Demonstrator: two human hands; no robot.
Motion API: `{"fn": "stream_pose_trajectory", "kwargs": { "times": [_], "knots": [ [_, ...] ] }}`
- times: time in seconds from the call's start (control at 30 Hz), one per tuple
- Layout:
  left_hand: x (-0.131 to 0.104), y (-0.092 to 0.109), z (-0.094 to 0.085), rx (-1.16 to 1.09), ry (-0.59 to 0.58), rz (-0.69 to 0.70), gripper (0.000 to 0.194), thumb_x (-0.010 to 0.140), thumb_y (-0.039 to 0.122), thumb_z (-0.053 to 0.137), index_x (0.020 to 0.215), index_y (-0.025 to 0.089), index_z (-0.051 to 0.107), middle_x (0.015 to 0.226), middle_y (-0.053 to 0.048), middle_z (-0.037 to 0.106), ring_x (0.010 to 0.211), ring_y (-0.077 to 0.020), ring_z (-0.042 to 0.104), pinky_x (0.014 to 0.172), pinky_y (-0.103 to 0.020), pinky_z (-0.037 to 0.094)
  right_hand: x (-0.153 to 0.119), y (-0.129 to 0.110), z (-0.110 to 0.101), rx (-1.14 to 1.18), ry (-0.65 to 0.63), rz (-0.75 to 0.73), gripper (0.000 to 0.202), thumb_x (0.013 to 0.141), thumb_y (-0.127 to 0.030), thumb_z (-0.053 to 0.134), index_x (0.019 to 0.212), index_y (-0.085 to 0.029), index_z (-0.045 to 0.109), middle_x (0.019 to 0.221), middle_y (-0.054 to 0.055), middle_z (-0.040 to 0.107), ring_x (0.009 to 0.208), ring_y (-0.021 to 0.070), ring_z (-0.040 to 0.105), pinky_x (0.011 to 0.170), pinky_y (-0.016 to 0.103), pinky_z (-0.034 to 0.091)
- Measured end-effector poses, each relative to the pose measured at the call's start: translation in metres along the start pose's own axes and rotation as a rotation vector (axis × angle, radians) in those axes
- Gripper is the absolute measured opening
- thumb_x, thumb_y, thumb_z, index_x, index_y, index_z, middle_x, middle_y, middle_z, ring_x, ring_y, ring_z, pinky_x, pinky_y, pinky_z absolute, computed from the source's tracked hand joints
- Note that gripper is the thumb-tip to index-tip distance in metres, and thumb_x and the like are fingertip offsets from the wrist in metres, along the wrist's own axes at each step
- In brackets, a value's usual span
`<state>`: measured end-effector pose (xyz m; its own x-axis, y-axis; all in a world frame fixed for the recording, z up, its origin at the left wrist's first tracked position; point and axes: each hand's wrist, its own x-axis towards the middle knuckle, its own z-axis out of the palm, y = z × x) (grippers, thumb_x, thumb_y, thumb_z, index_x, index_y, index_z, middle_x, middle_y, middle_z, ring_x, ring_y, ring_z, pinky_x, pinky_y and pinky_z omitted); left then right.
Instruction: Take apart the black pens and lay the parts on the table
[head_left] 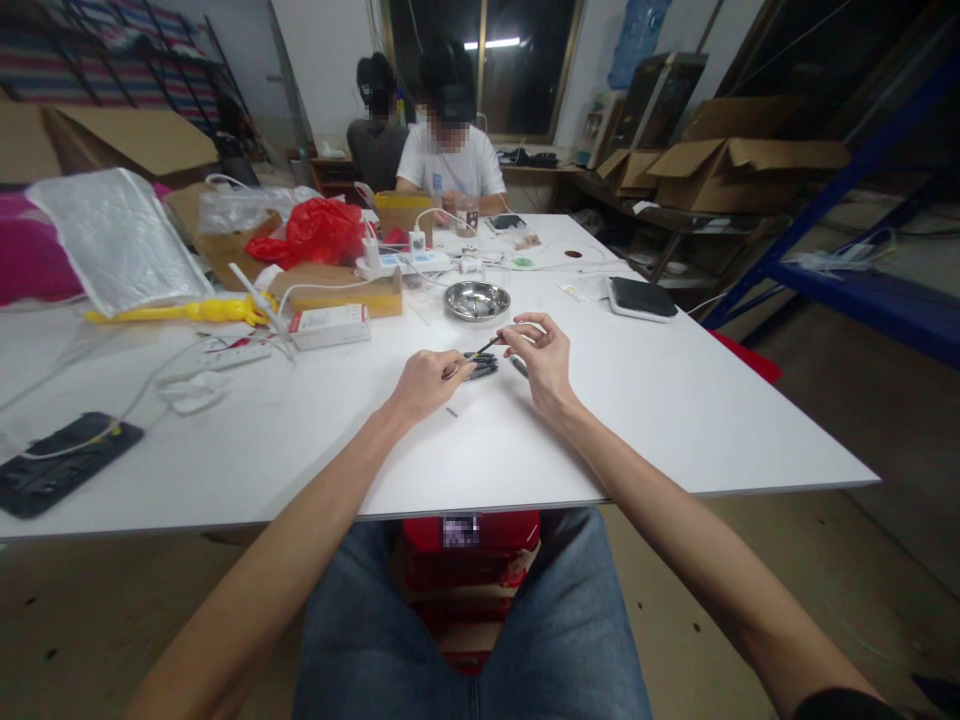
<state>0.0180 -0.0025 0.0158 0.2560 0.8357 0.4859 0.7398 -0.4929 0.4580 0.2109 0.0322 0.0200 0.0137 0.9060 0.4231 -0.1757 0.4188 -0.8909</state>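
Note:
A slim dark pen-like rod (489, 346) runs slantwise between my two hands, with a small pale or yellowish stretch near its left part. My left hand (429, 382) is closed round its lower left end. The fingertips of my right hand (543, 362) pinch the upper right end, with the other fingers loosely bent. Several similar dark pen-like rods (484, 368) lie in a bundle on the table just under the held one. Another dark piece (519, 367) rests beside my right hand, partly hidden by it. A tiny grey piece (451, 412) lies nearer to me.
Beyond my hands stands a shiny metal bowl (477, 302) with small items inside. A black-topped device (642, 298) lies on the white table (675, 420) to the right. Leftward are a white box (330, 326), cables and a power strip (405, 262). A person (450, 165) sits opposite.

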Motion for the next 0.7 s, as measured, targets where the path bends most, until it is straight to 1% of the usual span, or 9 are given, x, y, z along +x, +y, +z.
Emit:
{"fn": "stream_pose_trajectory", "kwargs": {
  "times": [0.1,0.2,0.3,0.4,0.47,0.53,0.6,0.67,0.7],
  "knots": [
    [0.000,0.000,0.001,0.018,-0.007,0.021,0.029,0.096,0.037,0.058,0.078,0.018,0.071,0.062,0.000,0.064,0.055,-0.0117,0.052,0.058,-0.025,0.034,-0.006,-0.003,0.006,-0.066,-0.115,-0.026,0.038,0.074,-0.048,0.082,0.090,-0.021,0.060,0.078,0.002,0.072,0.075,0.0186,0.071,0.066,0.029,0.055],
    [0.000,-0.001,0.002,0.053,-0.023,0.054,0.026,0.097,0.036,0.057,0.084,0.019,0.072,0.074,-0.002,0.071,0.065,-0.0145,0.060,0.064,-0.026,0.040,-0.014,-0.005,0.010,-0.174,-0.225,-0.056,0.037,0.075,-0.052,0.081,0.076,-0.018,0.066,0.071,0.003,0.070,0.067,0.0164,0.067,0.066,0.029,0.053],
    [0.000,0.000,0.002,0.034,-0.023,0.076,0.021,0.098,0.031,0.054,0.092,0.020,0.071,0.085,-0.004,0.074,0.076,-0.0168,0.065,0.070,-0.027,0.044,-0.019,-0.004,0.013,-0.229,-0.208,-0.046,0.043,0.075,-0.057,0.079,0.070,-0.017,0.066,0.066,0.003,0.068,0.056,0.0126,0.057,0.054,0.026,0.046],
    [-0.001,0.004,0.002,-0.012,-0.036,0.112,0.017,0.099,0.029,0.053,0.099,0.021,0.068,0.095,-0.003,0.075,0.083,-0.0171,0.067,0.073,-0.027,0.045,-0.020,-0.003,0.014,-0.210,-0.222,0.008,0.047,0.073,-0.060,0.080,0.069,-0.017,0.064,0.062,0.001,0.065,0.050,0.0097,0.049,0.046,0.024,0.038],
    [-0.002,0.007,0.002,-0.017,-0.048,0.123,0.015,0.099,0.031,0.054,0.098,0.021,0.066,0.093,-0.002,0.074,0.081,-0.0166,0.066,0.072,-0.026,0.044,-0.018,-0.005,0.014,-0.166,-0.257,0.045,0.048,0.071,-0.062,0.080,0.071,-0.018,0.061,0.060,0.000,0.063,0.048,0.0094,0.049,0.044,0.023,0.038],
    [-0.002,0.009,0.002,-0.008,-0.032,0.122,0.020,0.100,0.034,0.051,0.091,0.021,0.064,0.086,-0.001,0.072,0.076,-0.0158,0.065,0.070,-0.026,0.042,-0.016,-0.008,0.015,-0.092,-0.274,0.073,0.050,0.070,-0.064,0.079,0.083,-0.020,0.058,0.059,-0.003,0.062,0.048,0.0104,0.052,0.046,0.023,0.041],
    [-0.001,0.009,-0.001,0.019,0.013,0.111,0.028,0.103,0.035,0.044,0.087,0.021,0.063,0.082,-0.001,0.070,0.073,-0.0155,0.064,0.070,-0.026,0.040,-0.013,-0.009,0.014,-0.037,-0.279,0.094,0.054,0.073,-0.067,0.076,0.094,-0.023,0.053,0.059,-0.006,0.061,0.048,0.0111,0.053,0.048,0.023,0.042],
    [0.000,0.006,-0.005,0.076,0.061,0.072,0.033,0.104,0.036,0.040,0.085,0.021,0.063,0.077,-0.002,0.068,0.071,-0.0163,0.063,0.067,-0.027,0.038,-0.013,-0.009,0.012,-0.073,-0.334,0.102,0.052,0.077,-0.068,0.071,0.095,-0.023,0.051,0.059,-0.007,0.060,0.048,0.0107,0.051,0.050,0.024,0.040],
    [0.000,0.003,-0.007,0.107,0.079,0.043,0.033,0.104,0.037,0.040,0.087,0.021,0.063,0.074,-0.002,0.067,0.069,-0.0168,0.062,0.066,-0.027,0.037,-0.014,-0.007,0.012,-0.136,-0.395,0.089,0.049,0.079,-0.067,0.070,0.092,-0.022,0.053,0.059,-0.006,0.059,0.050,0.0106,0.051,0.051,0.024,0.039]
  ]
}}
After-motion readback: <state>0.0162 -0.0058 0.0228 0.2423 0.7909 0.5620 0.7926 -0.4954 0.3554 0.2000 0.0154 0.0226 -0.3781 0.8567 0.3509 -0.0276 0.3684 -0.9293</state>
